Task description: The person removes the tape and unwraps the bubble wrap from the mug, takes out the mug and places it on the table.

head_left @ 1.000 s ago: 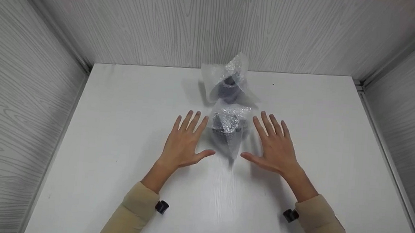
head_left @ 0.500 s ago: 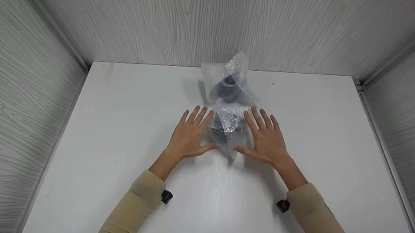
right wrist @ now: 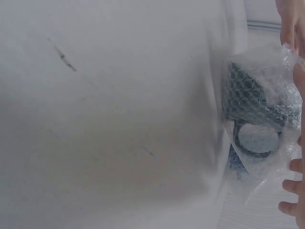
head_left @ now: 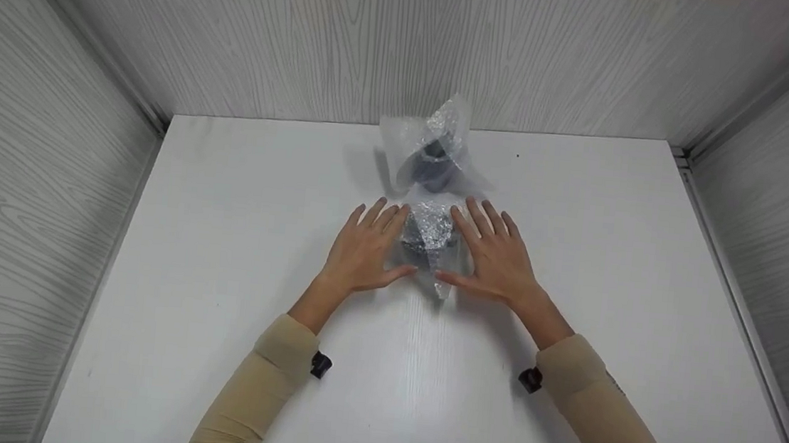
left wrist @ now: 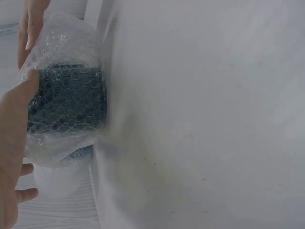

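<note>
A dark mug-like object wrapped in clear bubble wrap (head_left: 429, 235) stands between the two hands in the head view. Its dark side shows through the bubbles in the left wrist view, and a ring-shaped handle (right wrist: 255, 153) shows in the right wrist view. My left hand (head_left: 361, 251) lies along its left side, fingers extended and thumb reaching toward the near side. On the other side, my right hand (head_left: 498, 259) mirrors it, its index finger over the wrap's edge. Whether the palms press the wrap cannot be told. Neither hand curls around it.
Just behind stands a second bubble-wrapped dark object (head_left: 435, 164), near the back wall (head_left: 275, 40). Both stand on a white table (head_left: 225, 199) with grey wood-grain panels at the left, back and right. Small black cameras (head_left: 530, 380) sit at both cuffs.
Both hands have moved inward and slightly forward, closing in on the front wrapped object from either side. The two wrapped objects stay nearly in place.
</note>
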Demonstrator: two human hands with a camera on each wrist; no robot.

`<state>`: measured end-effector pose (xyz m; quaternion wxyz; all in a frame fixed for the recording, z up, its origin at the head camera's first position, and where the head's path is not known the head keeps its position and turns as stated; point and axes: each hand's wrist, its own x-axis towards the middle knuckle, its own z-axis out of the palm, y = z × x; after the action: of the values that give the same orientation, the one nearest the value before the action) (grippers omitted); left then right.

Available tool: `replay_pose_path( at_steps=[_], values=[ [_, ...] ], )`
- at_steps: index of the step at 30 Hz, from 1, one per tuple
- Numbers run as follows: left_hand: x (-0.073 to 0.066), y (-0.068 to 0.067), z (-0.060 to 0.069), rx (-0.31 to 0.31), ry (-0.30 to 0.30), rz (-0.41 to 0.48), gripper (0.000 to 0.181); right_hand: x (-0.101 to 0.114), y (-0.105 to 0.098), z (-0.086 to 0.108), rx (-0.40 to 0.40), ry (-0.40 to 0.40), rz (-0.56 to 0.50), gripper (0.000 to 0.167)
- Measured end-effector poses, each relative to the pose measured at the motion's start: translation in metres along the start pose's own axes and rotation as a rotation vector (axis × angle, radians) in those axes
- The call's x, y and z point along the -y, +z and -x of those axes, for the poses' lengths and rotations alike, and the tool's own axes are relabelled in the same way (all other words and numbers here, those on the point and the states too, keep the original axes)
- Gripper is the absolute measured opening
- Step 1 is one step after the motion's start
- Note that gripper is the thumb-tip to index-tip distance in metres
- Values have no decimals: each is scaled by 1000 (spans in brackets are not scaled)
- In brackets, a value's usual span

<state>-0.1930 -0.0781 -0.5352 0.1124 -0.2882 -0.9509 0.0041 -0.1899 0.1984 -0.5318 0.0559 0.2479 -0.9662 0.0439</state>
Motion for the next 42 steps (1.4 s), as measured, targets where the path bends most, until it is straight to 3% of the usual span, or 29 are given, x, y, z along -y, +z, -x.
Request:
replay_pose_path(
  at_steps=[21,34,42],
  values=[
    [-4,2,-1,-60,-25,3,85,0,2,-3,-29,-13,14,112],
    [-9,0,5,-69,-36,-17,85,1,0,-1,12,-10,0,110],
    [-13,-1,11,-77,-40,-37,83,2,0,0,-3,-24,0,107]
  ],
)
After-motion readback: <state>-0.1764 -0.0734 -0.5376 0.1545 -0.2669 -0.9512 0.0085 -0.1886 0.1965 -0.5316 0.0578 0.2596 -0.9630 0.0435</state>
